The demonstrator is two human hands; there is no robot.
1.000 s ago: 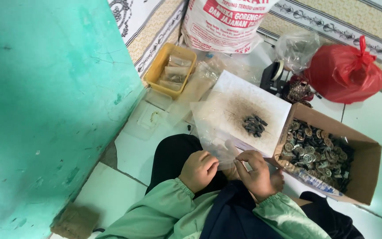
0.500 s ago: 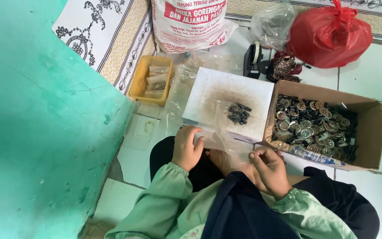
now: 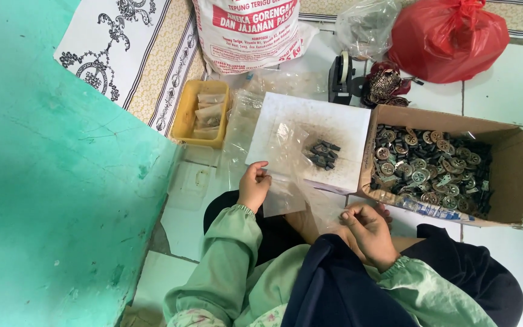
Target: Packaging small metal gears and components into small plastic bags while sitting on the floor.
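We can barely trace the clear plastic bag (image 3: 286, 175); its far edge melts into the white paper sheet (image 3: 316, 136) beneath. Our left hand (image 3: 253, 184) pinches the bag's near left edge, thumb against fingers. Our right hand (image 3: 367, 233) curls loosely, fingertips pressed together, but we cannot tell what it pinches, if anything. Small dark blocky pieces (image 3: 323, 154) heap on the paper. To the right, the cardboard box (image 3: 509, 175) holds round, dull metal parts (image 3: 431, 169), too small to make out. A yellow plastic tray (image 3: 184, 118) sits far left.
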